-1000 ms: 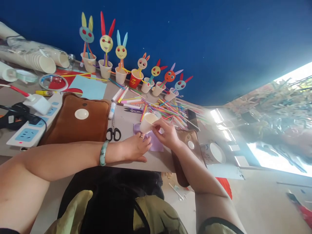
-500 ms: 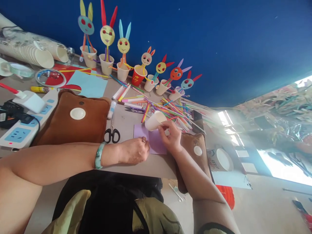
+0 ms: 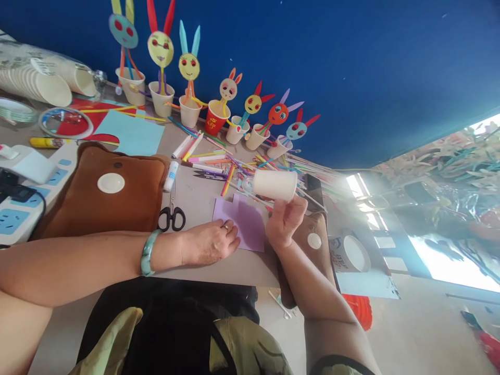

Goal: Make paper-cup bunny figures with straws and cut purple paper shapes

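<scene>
My right hand (image 3: pixel 285 221) grips a white paper cup (image 3: pixel 274 185), lifted off the table and lying on its side with its bottom pointing left. Below it a purple sheet of paper (image 3: pixel 245 225) lies flat on the table. My left hand (image 3: pixel 209 241) rests on the table with its fingertips on the purple sheet's near left edge, fingers lying flat; a green bangle (image 3: pixel 147 252) is on that wrist. Black-handled scissors (image 3: pixel 172 214) lie just left of the purple sheet.
A row of paper-cup rabbit figures (image 3: pixel 189 88) stands along the blue wall. Coloured straws and pens (image 3: pixel 234 164) are strewn behind the purple sheet. A brown pad (image 3: pixel 97 198), a power strip (image 3: pixel 15 208), stacked cups (image 3: pixel 42 83), tape rolls and coloured paper (image 3: pixel 128 135) lie left. Another brown pad (image 3: pixel 312 234) sits right.
My right hand has raised the cup off the purple sheet and turned it onto its side. My left hand has stayed on the sheet's edge. The view has shifted slightly.
</scene>
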